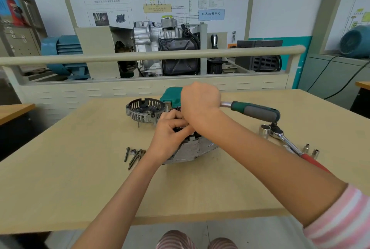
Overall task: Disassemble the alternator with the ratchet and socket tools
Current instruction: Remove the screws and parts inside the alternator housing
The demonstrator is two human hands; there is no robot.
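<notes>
The alternator body (193,149), grey metal with dark windings, stands on the wooden table (80,178) at the centre. My left hand (171,135) curls its fingers over the body's top left edge and grips it. My right hand (200,101) is above the alternator, closed round the head end of a ratchet (258,111) whose green and grey handle sticks out to the right. The socket under the hand is hidden. A removed slotted end cover (145,111) lies behind the alternator on the left.
Several long bolts and a small nut (134,155) lie left of the alternator. A second ratchet with a red handle (290,146), a large socket (264,130) and two small sockets (311,150) lie at the right. A teal tool case (170,96) stands behind.
</notes>
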